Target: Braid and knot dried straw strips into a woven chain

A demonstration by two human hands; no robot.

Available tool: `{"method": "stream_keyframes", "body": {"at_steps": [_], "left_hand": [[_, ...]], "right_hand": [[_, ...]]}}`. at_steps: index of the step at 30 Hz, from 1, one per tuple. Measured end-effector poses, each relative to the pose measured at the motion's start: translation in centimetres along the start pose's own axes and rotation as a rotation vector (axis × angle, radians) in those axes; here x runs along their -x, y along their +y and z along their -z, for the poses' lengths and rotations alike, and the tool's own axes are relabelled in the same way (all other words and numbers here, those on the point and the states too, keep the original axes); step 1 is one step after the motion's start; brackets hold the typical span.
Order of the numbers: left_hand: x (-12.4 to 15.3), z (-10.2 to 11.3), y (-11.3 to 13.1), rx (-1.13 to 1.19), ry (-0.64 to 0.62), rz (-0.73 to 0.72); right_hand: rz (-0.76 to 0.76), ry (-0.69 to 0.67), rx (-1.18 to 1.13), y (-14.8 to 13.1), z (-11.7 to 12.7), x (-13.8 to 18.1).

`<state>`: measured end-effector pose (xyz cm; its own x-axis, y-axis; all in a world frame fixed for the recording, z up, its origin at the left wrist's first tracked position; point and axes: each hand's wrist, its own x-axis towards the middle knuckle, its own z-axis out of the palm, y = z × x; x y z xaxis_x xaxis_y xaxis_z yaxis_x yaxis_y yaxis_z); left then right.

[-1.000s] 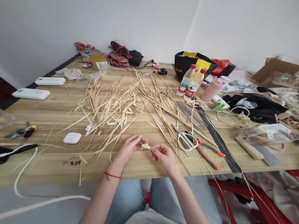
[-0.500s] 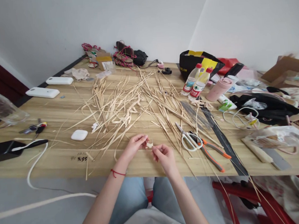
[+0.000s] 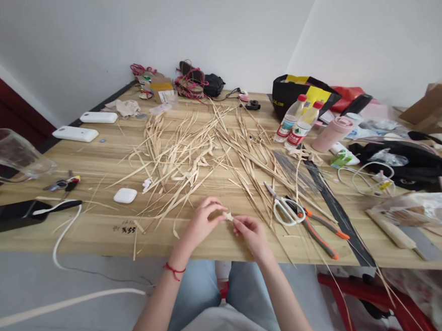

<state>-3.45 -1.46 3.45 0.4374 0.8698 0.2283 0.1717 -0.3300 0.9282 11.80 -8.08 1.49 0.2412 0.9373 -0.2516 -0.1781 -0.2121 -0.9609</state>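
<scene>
Between my two hands, near the table's front edge, is a small pale piece of woven strip [image 3: 229, 216]. My left hand [image 3: 205, 219] pinches its left side between thumb and fingertips. On the other side, my right hand [image 3: 251, 232] grips it with thumb and forefinger, the other fingers curled in. The piece is too small to make out its exact shape. Beyond my hands spreads a loose heap of pale flat plant strips [image 3: 190, 152]. White-handled scissors [image 3: 287, 210] lie to the right of my right hand, overlapping orange-and-grey pliers [image 3: 322, 236].
Two water bottles [image 3: 301, 127], a pink tumbler [image 3: 331, 135] and a black-and-yellow bag [image 3: 307, 93] stand at the right. On the left are a white earbud case [image 3: 125, 195], keys [image 3: 65, 183], a clear pitcher [image 3: 16, 154] and a black device [image 3: 12, 216] with a white cable.
The view has shifted slightly, so the table items appear further right. My left fingers have lifted and spread a little around the small piece, and my right hand stays pinched at it.
</scene>
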Motion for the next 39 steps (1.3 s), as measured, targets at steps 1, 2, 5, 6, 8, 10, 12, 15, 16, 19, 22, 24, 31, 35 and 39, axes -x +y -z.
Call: {"method": "stream_keyframes", "body": {"at_steps": [1, 2, 5, 6, 8, 10, 12, 15, 16, 19, 22, 24, 31, 35, 39], "left_hand": [[0.2, 0.2, 0.1, -0.04, -0.045, -0.012], [0.3, 0.2, 0.2, -0.069, -0.077, -0.016], [0.4, 0.0, 0.1, -0.123, -0.131, -0.016], [0.4, -0.1, 0.1, -0.137, -0.144, -0.018], [0.3, -0.4, 0.2, -0.151, -0.161, -0.023], [0.2, -0.6, 0.5, -0.142, -0.168, -0.022], [0.0, -0.7, 0.8, -0.116, -0.174, -0.01], [-0.1, -0.9, 1.2, -0.036, -0.153, 0.037], [-0.1, -0.9, 1.2, 0.005, -0.145, 0.055], [0.0, -1.3, 0.8, 0.101, -0.121, 0.097], [0.2, -1.6, 0.3, 0.082, -0.061, 0.121], [0.4, -1.6, 0.2, 0.013, -0.039, 0.118], [0.5, 0.4, 1.1, -0.156, -0.187, 0.062], [0.6, 0.7, 1.0, -0.113, -0.198, 0.085], [0.6, 0.7, 0.9, -0.172, -0.193, 0.079]], "right_hand": [[-0.008, 0.007, 0.004, 0.1, 0.1, 0.0], [-0.015, 0.018, 0.002, 0.2, 0.1, 0.0], [-0.034, 0.063, -0.023, 0.3, -0.2, 0.0], [-0.033, 0.079, -0.033, 0.3, -0.4, 0.1], [-0.018, 0.111, -0.054, 0.4, -0.8, 0.1], [0.013, 0.136, -0.083, 0.5, -1.2, 0.1], [0.046, 0.139, -0.1, 0.6, -1.4, 0.1], [0.124, 0.121, -0.058, 0.6, -1.4, 0.0], [0.157, 0.102, -0.025, 0.5, -1.3, 0.1], [0.241, -0.03, 0.079, 0.1, -1.0, 0.1], [0.275, -0.112, 0.173, -0.2, -0.8, 0.0], [0.296, -0.113, 0.252, -0.2, -0.6, -0.2], [0.412, -0.155, 0.502, -1.2, 0.5, -0.5], [0.405, -0.289, 0.508, -2.0, 0.2, 0.0], [0.378, -0.347, 0.486, -2.3, -0.1, 0.2]]}}
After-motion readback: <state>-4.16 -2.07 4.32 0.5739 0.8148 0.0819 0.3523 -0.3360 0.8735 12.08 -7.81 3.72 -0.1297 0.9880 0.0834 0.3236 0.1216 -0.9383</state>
